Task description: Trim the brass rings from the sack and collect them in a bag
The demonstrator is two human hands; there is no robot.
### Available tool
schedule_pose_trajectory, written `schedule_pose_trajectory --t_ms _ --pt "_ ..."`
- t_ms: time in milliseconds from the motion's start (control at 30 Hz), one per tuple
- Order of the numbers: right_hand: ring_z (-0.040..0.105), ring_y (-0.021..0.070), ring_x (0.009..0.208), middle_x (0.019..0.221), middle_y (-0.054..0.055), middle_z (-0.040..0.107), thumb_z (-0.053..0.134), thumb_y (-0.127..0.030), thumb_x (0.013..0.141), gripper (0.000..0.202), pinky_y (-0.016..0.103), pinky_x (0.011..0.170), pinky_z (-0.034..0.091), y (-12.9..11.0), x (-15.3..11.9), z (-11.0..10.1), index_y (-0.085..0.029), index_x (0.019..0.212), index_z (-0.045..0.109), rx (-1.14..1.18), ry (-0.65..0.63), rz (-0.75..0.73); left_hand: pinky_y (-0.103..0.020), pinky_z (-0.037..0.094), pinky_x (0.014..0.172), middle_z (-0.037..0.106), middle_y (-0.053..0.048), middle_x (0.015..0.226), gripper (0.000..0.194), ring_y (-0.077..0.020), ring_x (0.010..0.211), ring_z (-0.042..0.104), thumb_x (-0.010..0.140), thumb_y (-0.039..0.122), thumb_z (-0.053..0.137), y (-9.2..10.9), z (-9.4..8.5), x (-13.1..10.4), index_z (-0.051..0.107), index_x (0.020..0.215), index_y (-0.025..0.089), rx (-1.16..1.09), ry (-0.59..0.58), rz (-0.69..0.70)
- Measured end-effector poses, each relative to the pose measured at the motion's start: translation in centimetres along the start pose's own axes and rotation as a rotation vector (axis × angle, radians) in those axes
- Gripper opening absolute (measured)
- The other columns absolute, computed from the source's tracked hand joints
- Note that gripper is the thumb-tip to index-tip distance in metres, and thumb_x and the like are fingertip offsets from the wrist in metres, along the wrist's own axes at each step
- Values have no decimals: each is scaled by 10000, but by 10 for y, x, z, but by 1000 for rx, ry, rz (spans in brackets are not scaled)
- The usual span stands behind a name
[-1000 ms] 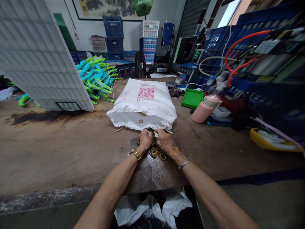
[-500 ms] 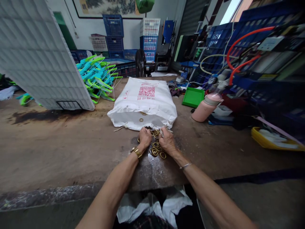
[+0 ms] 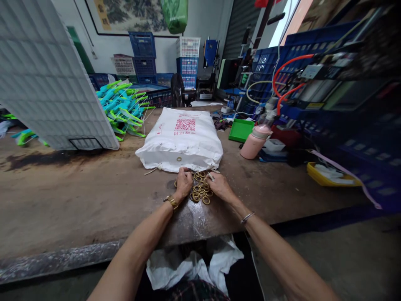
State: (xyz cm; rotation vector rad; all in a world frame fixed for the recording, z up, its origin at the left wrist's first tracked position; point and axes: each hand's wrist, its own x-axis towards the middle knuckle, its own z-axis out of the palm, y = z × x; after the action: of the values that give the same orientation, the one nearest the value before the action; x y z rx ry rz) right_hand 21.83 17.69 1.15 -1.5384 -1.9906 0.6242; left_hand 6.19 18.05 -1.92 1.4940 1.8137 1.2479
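Note:
A white woven sack [image 3: 188,140] with red print and a square code lies on the table, its open mouth toward me. One brass-coloured ring [image 3: 179,159] rests at that mouth. Several more rings form a loose pile [image 3: 200,191] on the wood in front of it. At the pile's left edge, close to the sack's lip, my left hand [image 3: 184,183] is closed; what its fingers hold is hidden. My right hand [image 3: 221,186], on the other side of the rings, is closed with a small pale piece [image 3: 211,177] showing at the fingertips, too small to name.
Left of the sack stand a tall white ribbed panel [image 3: 56,79] and a heap of turquoise and green plastic parts [image 3: 125,110]. To the right are a green tray [image 3: 241,130], a pink bottle [image 3: 253,144] and a yellow tray [image 3: 326,179]. Blue crates [image 3: 142,46] are stacked behind.
The view has shifted slightly to the right. My right hand has moved a little away from the sack's lip, and more rings show between my hands. One ring at the sack's mouth remains visible.

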Motion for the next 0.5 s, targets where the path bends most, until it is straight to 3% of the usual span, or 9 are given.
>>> schedule_pose_trajectory --t_ms 100,200,300,500 --pt "576 140 679 739 10 665 471 -153 708 210 220 620 399 10 -6 -3 -184 787 662 60 -80 56 -266 428 688 579 -7 722 193 -133 655 540 791 168 438 -1 -6 -13 504 972 174 -28 -19 60" --pt "584 147 734 806 21 673 459 -154 735 221 235 673 407 20 -7 -5 -185 819 661 6 -14 68 -286 427 769 597 -48 878 183 -149 796 551 794 149 428 -2 -14 -28 522 948 179 -18 -23 176" --pt "547 145 698 770 38 639 414 -196 796 221 232 646 382 24 -5 -4 -172 748 628 -138 57 5 -339 398 845 593 -74 945 188 -190 912 524 785 141 444 -6 -24 -40 550 935 182 141 3 296" --pt "538 143 723 820 53 607 422 -226 822 202 225 622 338 6 5 9 -182 800 618 -310 26 -70 -421 340 900 546 -121 1154 263 -268 1096 435 803 277 508 -14 -43 -44 567 1044 190 486 15 235"
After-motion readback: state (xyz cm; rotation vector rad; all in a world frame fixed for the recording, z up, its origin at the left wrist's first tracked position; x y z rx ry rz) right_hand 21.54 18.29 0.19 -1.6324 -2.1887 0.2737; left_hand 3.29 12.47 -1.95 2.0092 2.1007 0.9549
